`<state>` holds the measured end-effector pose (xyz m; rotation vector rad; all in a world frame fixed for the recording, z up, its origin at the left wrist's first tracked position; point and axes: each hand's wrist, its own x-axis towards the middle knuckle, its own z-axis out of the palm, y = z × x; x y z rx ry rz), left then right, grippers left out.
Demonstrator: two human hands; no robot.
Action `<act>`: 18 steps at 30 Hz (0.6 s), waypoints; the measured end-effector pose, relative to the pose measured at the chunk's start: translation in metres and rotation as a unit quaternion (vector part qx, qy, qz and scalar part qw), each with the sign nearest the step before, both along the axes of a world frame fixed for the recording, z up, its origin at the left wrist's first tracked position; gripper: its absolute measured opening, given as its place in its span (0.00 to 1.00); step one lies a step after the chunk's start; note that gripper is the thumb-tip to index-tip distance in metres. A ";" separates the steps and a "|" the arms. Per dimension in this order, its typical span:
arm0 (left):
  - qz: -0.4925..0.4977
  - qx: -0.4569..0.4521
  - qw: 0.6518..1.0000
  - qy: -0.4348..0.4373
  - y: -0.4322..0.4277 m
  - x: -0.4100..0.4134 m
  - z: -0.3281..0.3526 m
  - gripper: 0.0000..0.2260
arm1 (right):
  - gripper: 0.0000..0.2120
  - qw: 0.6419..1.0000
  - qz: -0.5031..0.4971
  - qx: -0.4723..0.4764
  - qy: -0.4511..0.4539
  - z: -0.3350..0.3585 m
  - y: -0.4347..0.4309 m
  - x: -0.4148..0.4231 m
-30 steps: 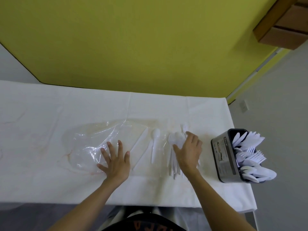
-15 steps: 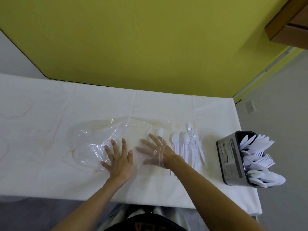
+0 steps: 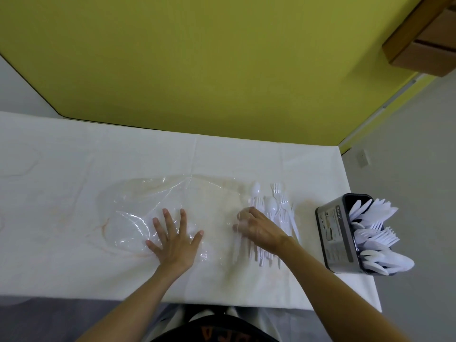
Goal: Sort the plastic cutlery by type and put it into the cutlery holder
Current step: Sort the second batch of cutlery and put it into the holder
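Observation:
A loose pile of white plastic cutlery [image 3: 276,213], forks and spoons mixed, lies on the white table [image 3: 74,156] right of centre. One spoon [image 3: 255,191] sticks out at its far left. My right hand [image 3: 259,230] lies over the near left part of the pile with its fingers curled and blurred; whether it grips a piece is unclear. My left hand [image 3: 175,240] presses flat, fingers spread, on a clear plastic bag [image 3: 138,206]. The grey cutlery holder [image 3: 333,233] stands at the table's right edge, filled with white cutlery grouped by type.
The table's right edge runs just beyond the holder, and its near edge lies close to my body. A yellow-green wall stands behind the table. A brown wooden shelf [image 3: 424,40] hangs at the upper right.
My right hand swung left from the pile to the bag's edge, then came back right onto the pile with curled fingers. The cutlery got spread out. My left hand stayed put.

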<state>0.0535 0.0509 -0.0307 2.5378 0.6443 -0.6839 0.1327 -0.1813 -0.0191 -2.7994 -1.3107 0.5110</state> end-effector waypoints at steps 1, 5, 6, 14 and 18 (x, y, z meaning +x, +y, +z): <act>-0.001 0.003 1.000 0.001 0.000 0.001 0.000 0.35 | 0.19 1.000 -0.018 -0.014 0.000 0.004 -0.007 -0.001; -0.016 0.024 1.000 -0.003 0.007 0.001 -0.004 0.35 | 0.13 0.995 -0.019 0.091 -0.033 -0.002 -0.030 0.003; -0.016 0.033 0.999 -0.004 0.014 0.001 -0.006 0.35 | 0.14 0.995 -0.013 0.093 -0.046 -0.002 -0.034 0.002; -0.088 0.058 0.977 -0.188 -0.005 0.009 0.001 0.25 | 0.20 0.980 -0.158 0.107 -0.061 -0.006 -0.041 -0.023; -0.268 0.031 0.943 -0.196 -0.047 -0.005 0.000 0.28 | 0.24 0.971 -0.216 0.074 -0.065 -0.019 -0.030 -0.048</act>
